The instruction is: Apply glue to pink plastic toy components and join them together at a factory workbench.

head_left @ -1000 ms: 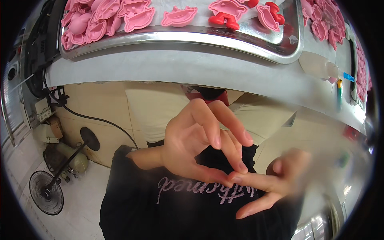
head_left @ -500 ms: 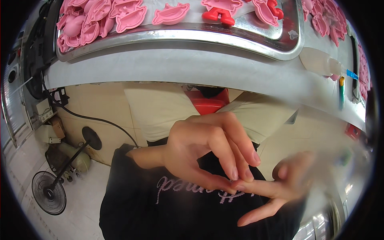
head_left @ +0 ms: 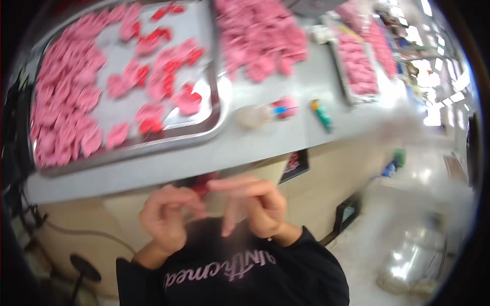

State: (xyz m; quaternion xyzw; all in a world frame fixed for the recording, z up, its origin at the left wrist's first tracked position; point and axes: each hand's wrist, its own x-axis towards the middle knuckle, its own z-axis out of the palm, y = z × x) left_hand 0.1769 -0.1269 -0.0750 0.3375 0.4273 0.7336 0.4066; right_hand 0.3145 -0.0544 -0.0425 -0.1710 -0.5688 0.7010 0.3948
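Blurred by motion, a grey workbench [head_left: 265,143] runs across the upper half of my view, with a pale floor falling away at four o'clock.

Nearest me, at six o'clock, sits a black sweatshirt [head_left: 235,275] with pink script, its sleeves leading up to both hands. My left hand [head_left: 166,219] and right hand [head_left: 255,204] meet just below the bench edge, fingers curled inward toward each other. Between their fingertips shows a small red piece [head_left: 201,186], which both hands seem to pinch; the blur keeps me from telling how firmly either hand grips it, or whether the fingers fully close.

I judge the step in hand to be working that small piece between the fingertips, pressing or separating it. The next move would call for a steady pinch and a lift toward the trays at twelve o'clock.

Beyond the hands, at eleven o'clock, a large metal tray [head_left: 214,115] rests on the bench, holding many pink moulded shapes [head_left: 61,102] crowded along its left side and a few red shapes [head_left: 153,125] scattered across the middle. At one o'clock lies a loose heap of pink pieces [head_left: 260,35]. Farther off, at two o'clock, a second tray [head_left: 357,66] holds more pink pieces. Between them lie a green marker-like tool [head_left: 321,115] and a small pale object, too blurred to name.
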